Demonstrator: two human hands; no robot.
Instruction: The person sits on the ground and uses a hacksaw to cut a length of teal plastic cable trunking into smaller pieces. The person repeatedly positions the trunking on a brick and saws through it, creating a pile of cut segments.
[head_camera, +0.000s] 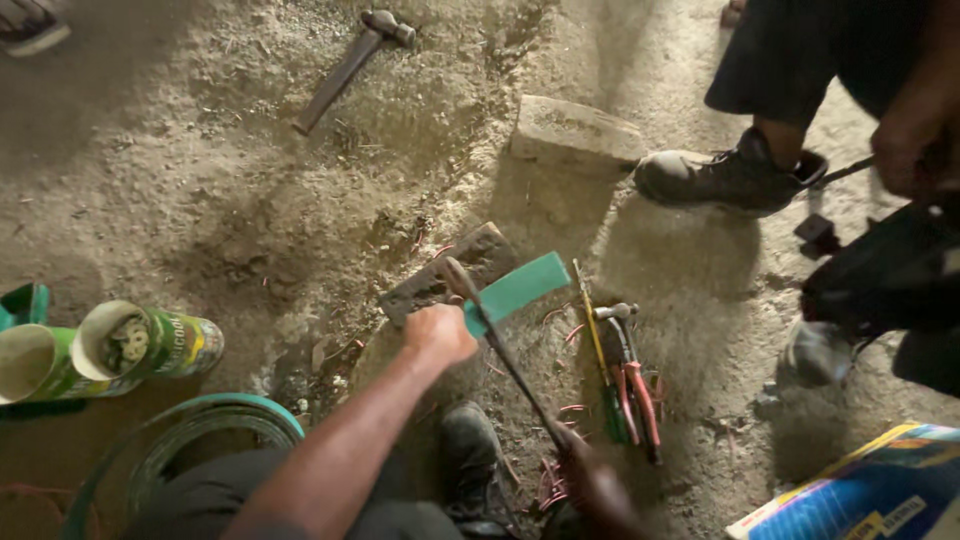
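The right hand (590, 480) (nearest, low in frame) gripped the near end of a thin dark metal rod (505, 355) running diagonally up-left to the left hand (440, 333), fisted round its far end with a flat green plastic strip (520, 288).

Two cans lie on their sides on the dirt floor at its left edge, open mouths toward the camera. The nearer-centre labelled can (150, 345) has a green wrap label with yellow and white patches and print; small pale bits show inside its mouth. The second can (35, 362) touches it on the left, green outside, pale inside, label mostly hidden. Another green container (22, 303) peeks in just above at the very edge, too cropped to tell more. At the floor's bottom-right corner lies a flat carton (868, 495), tilted, blue face with thin light stripes, a yellow and red border and a yellow patch, partly cut off. No signs or screens.
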